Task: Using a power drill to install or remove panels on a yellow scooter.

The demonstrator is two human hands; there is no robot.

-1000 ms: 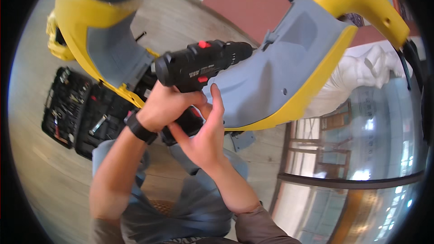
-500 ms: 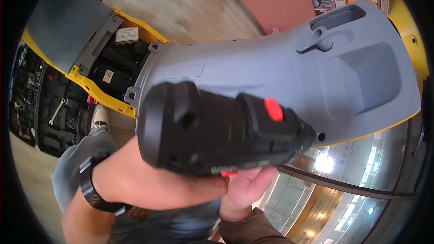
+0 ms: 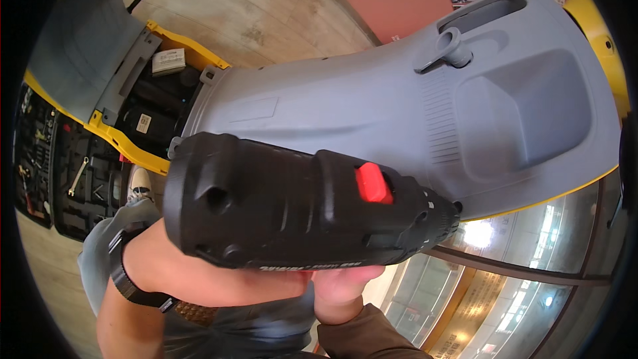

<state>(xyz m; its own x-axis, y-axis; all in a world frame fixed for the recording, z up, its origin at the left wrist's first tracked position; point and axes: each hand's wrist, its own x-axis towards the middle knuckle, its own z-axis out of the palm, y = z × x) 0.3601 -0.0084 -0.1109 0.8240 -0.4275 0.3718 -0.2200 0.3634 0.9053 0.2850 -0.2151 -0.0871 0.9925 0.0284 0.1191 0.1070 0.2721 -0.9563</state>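
A black power drill (image 3: 286, 206) with a red switch (image 3: 374, 183) on top fills the middle, its nose pointing right. My left hand (image 3: 232, 282), with a dark watch strap at the wrist, reaches under the drill's rear and grips it; the handle and most fingers are hidden. My right hand (image 3: 342, 284), in a brown sleeve, is closed against the drill's underside, its fingertips partly hidden. At the nose end the drill meets the near edge of a large grey plastic panel (image 3: 319, 96), beside a small dark hole (image 3: 457, 207). Whether the tip touches the panel cannot be made out.
A yellow frame (image 3: 136, 153) with a black compartment holding a small white box (image 3: 169, 61) lies left of the panel. An open tool case (image 3: 73, 186) with a wrench sits on the floor. Glass display cases (image 3: 512, 279) stand at lower right.
The drill has shifted left and somewhat down in the picture, with both hands still at it. The view has turned a little, sliding the panel and yellow frame left and up.
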